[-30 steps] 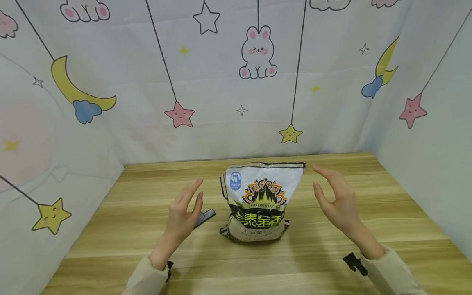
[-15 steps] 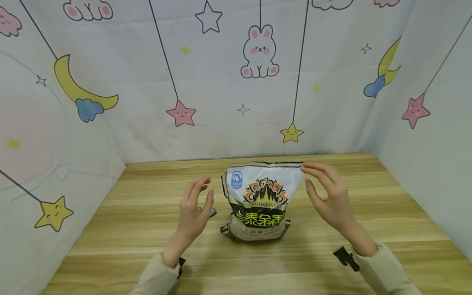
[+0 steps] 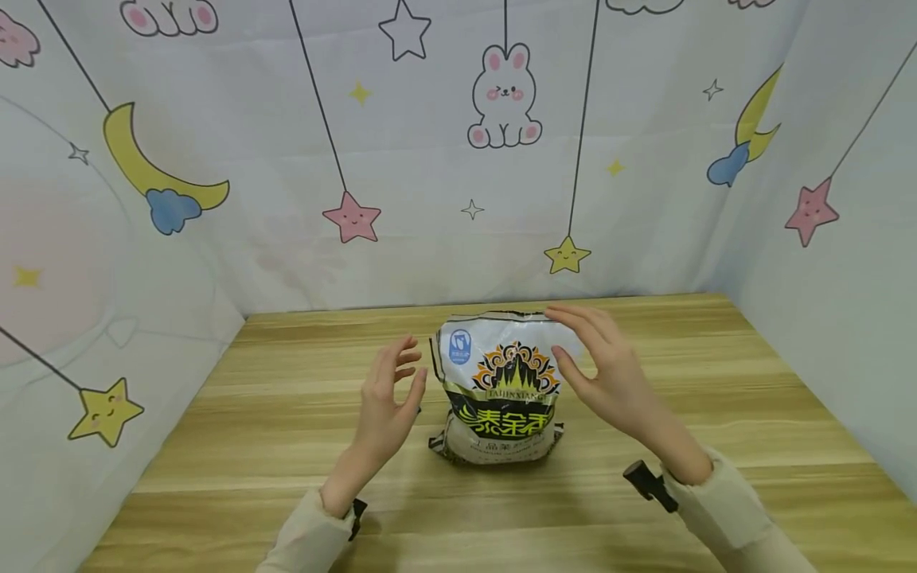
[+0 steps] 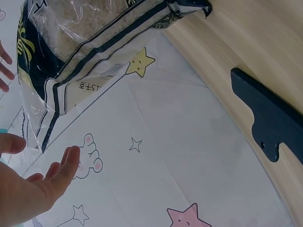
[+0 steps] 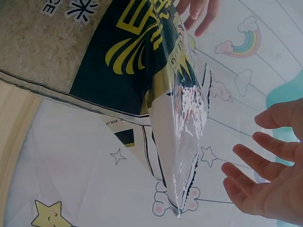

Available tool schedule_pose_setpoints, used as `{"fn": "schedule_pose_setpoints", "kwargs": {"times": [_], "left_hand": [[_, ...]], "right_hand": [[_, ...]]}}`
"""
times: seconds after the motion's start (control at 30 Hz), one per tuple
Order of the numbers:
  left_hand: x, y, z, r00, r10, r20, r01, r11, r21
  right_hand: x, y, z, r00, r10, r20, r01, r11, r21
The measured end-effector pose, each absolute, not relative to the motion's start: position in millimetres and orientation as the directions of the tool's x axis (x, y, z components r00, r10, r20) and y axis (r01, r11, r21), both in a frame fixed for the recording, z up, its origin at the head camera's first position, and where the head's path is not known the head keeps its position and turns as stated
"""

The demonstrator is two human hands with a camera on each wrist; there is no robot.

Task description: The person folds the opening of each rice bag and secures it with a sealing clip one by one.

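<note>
An upright printed plastic bag of rice (image 3: 505, 410) stands in the middle of the table in the head view, its upper part slack and grains showing through its lower part. My left hand (image 3: 387, 402) hovers at the bag's left side, fingers loosely bent and thumb apart. On the other side, my right hand (image 3: 602, 370) overlaps the bag's top right corner in the head view. In the right wrist view a gap separates the fingers (image 5: 258, 163) from the bag's top edge. Neither hand grips anything. The left wrist view shows the left fingers (image 4: 61, 172) just off the bag's corner.
A dark flat object with a notched edge (image 4: 270, 113) lies on the wooden table (image 3: 286, 446) to the bag's left; my left hand mostly hides it in the head view. White fabric walls (image 3: 430, 159) with cartoon prints rise behind and on both sides.
Both hands have moved inward to the bag: the left to the right, the right leftward over the bag's top right corner. The bag has stayed in place.
</note>
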State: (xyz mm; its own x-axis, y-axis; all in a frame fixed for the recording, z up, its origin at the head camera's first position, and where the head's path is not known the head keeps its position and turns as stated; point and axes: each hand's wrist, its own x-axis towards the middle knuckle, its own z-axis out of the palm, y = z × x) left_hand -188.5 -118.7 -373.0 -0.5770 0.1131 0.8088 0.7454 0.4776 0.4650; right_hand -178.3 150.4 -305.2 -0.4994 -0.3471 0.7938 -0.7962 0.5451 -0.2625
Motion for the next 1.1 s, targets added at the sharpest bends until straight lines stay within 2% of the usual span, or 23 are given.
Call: {"fn": "schedule_pose_setpoints", "kwargs": {"times": [0.33, 0.53, 0.73, 1.1], "left_hand": [[-186.6, -113.3, -373.6, -0.664, 0.137, 0.735, 0.690, 0.491, 0.532], [-184.6, -112.3, -370.0, -0.728, 0.136, 0.672, 0.635, 0.502, 0.586], [-183.2, -111.1, -370.7, -0.752, 0.148, 0.643, 0.621, 0.486, 0.614], [-184.7, -108.3, -371.5, -0.782, 0.137, 0.608, 0.598, 0.443, 0.668]], "right_hand": [[-187.1, 135.6, -296.8, -0.531, -0.405, 0.744, -0.779, 0.579, -0.241], [-189.1, 124.2, -286.0, -0.612, -0.454, 0.647, -0.738, 0.622, -0.262], [-189.5, 112.2, -277.2, -0.696, -0.481, 0.533, -0.682, 0.676, -0.280], [-197.2, 98.4, -266.1, -0.758, -0.517, 0.398, -0.639, 0.711, -0.294]]}}
